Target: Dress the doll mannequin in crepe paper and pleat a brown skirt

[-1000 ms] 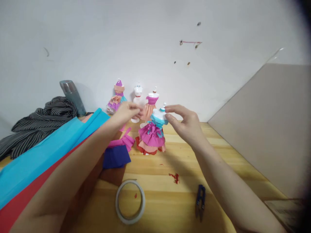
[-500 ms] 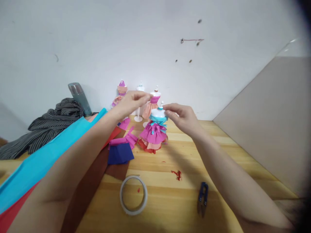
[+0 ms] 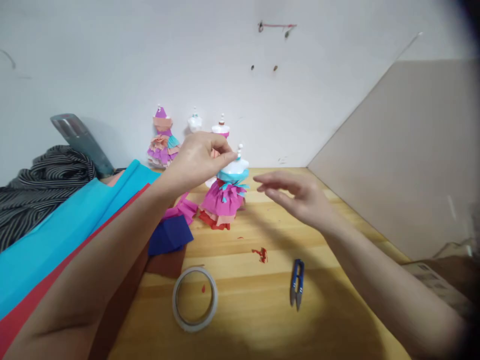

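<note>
A miniature white dress form (image 3: 238, 166) stands on the table, wearing a turquoise paper band and a ruffled skirt (image 3: 224, 199) in magenta, peach and red. My left hand (image 3: 206, 152) is pinched at the left of its neck, thumb and fingers together. To the right of the form, my right hand (image 3: 294, 192) hovers with fingers stretched and a gap before the form; nothing is in it. Partly hidden behind my left hand is another form (image 3: 221, 129) with a magenta band.
Further back stand a paper-dressed form (image 3: 162, 137) and a bare white one (image 3: 195, 123). Turquoise paper (image 3: 82, 210), navy paper (image 3: 170, 235) and a striped cloth (image 3: 52, 172) lie left. A tape roll (image 3: 175, 300), thread snips (image 3: 297, 282) and red scraps (image 3: 262, 255) lie in front.
My right hand has moved off the form to the right and its fingers have opened out. My left fingertips are now nearer the form's neck. The view has shifted right and down.
</note>
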The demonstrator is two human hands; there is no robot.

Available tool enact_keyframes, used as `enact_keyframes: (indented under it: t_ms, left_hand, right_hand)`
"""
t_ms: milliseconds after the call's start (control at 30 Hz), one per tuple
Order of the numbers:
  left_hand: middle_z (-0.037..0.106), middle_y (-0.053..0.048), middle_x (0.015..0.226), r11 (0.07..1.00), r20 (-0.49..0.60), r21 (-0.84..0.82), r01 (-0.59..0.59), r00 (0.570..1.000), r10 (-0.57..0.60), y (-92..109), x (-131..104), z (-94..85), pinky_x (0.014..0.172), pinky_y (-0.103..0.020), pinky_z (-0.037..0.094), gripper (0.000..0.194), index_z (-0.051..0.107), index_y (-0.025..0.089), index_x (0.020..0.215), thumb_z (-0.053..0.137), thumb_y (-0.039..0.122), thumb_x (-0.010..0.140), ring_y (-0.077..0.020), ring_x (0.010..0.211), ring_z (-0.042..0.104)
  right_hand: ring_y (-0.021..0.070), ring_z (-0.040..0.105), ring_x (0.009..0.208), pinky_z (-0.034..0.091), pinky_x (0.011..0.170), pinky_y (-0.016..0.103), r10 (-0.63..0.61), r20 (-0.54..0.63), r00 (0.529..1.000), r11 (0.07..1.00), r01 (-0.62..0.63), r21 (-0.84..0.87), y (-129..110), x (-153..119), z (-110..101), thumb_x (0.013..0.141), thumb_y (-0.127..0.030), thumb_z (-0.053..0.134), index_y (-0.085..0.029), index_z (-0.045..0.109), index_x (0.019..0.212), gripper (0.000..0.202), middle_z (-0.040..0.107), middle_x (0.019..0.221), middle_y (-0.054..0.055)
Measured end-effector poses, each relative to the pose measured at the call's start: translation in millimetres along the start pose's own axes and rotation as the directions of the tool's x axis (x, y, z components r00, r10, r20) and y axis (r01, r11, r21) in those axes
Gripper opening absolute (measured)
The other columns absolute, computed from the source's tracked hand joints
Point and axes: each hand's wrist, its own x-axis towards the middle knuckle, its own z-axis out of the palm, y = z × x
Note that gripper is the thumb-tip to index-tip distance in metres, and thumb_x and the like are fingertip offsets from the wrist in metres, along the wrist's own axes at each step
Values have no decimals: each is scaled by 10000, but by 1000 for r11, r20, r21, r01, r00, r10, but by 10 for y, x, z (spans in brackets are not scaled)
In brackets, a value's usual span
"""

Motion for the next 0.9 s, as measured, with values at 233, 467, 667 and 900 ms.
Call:
enact_keyframes:
  t_ms: [233, 467, 667, 900]
  left_hand:
    - [626, -12, 670, 998, -24, 50, -48, 999, 49, 17, 30, 99, 627, -257, 419, 46, 626, 145, 705, 589, 147, 733, -122, 651, 554]
    - [640, -12, 712, 1000, 10, 0, -26, 1000, 26, -11, -22, 65, 623, -243, 411, 198, 681, 148, 867, 524, 129, 748, -120, 666, 554]
    - [500, 22, 603, 998, 32, -56, -20, 999, 21, -11, -41, 23, 561, -233, 342, 128, 624, 144, 699, 513, 156, 761, -99, 601, 455]
    - [398, 35, 596, 995, 47, -100, -28, 998, 33, -18, -48, 24, 538, -236, 293, 159, 516, 157, 603, 502, 157, 761, -90, 583, 373]
  right_hand:
    - [181, 715, 775, 589, 687, 319, -137, -1, 991, 989, 137, -59, -57, -150, 63, 881, -191, 583, -186, 690, 1051, 202, 743, 922, 82]
    - [179, 631, 678, 527, 596, 322, -394, -233, 889, 902, 325, -284, -133, 63, 259, 849, -145, 609, -209, 639, 882, 79, 645, 751, 41]
    - [208, 587, 735, 509, 612, 347, -475, -224, 851, 823, 339, -457, -148, 239, 455, 832, -126, 584, -210, 600, 929, 129, 581, 811, 62]
    - [215, 585, 765, 510, 638, 355, -464, -243, 852, 834, 329, -443, -139, 194, 478, 834, -121, 560, -210, 620, 939, 150, 573, 817, 63]
